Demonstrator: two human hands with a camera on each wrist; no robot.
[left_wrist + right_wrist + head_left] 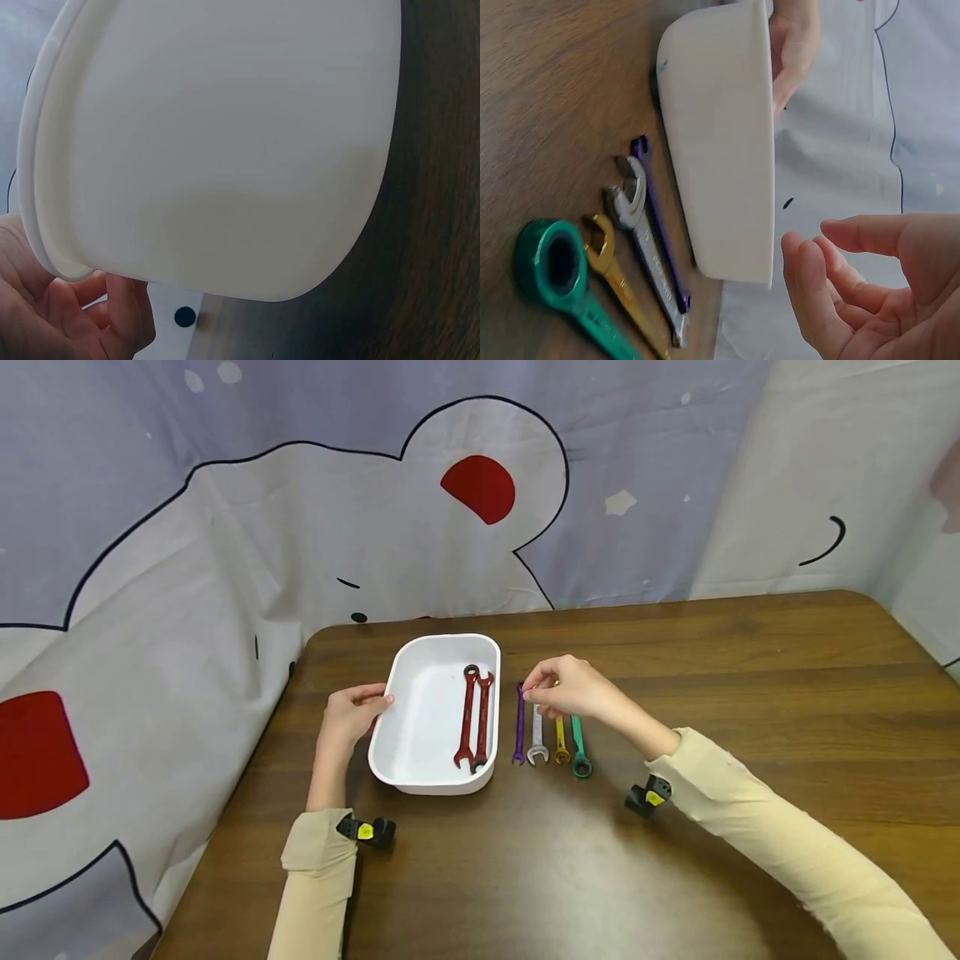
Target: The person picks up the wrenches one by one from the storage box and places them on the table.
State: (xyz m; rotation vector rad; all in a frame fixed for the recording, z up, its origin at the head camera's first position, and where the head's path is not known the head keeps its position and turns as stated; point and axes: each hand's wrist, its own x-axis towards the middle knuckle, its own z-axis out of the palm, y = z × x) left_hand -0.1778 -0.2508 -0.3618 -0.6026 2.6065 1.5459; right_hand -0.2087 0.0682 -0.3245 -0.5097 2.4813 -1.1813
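Observation:
A white plastic tray is on the left part of the table, and two red wrenches lie side by side along its right wall. My left hand grips the tray's left rim, thumb on top and fingers under the lip, as the left wrist view also shows. To the right of the tray lie a purple wrench, a silver wrench, a yellow wrench and a green ratchet wrench. Over their far ends hovers my right hand, its fingers loosely bent, thumb apart from them and nothing between.
The brown wooden table extends well to the right and toward me. A patterned curtain hangs along its back and left edges. Each sleeve carries a small black wrist camera.

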